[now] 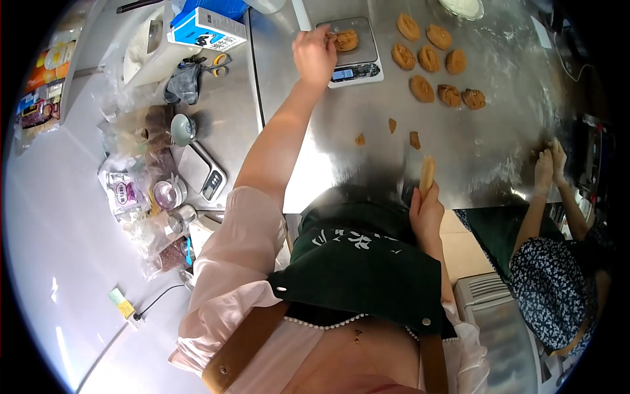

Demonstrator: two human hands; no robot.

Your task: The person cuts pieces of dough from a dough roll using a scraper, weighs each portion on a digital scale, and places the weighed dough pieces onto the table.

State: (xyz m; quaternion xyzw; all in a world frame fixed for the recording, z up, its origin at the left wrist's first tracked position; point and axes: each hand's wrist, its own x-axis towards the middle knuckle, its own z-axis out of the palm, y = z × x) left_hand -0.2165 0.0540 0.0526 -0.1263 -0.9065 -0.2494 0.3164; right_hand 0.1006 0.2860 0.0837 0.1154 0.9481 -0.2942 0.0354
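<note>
Head view: left hand (315, 56) at edge of dough piece (346, 41) on scale (355, 73), grip cannot be told; right hand (426, 209) clamped on scraper's wooden handle (427, 172); eight dough lumps (429, 58) beside scale, three scraps (392, 125) nearer apron (361, 262).

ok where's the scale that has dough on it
The digital scale is near the top centre of the head view, on the metal table, with the left hand at its left edge and dough pieces to its right.
</note>
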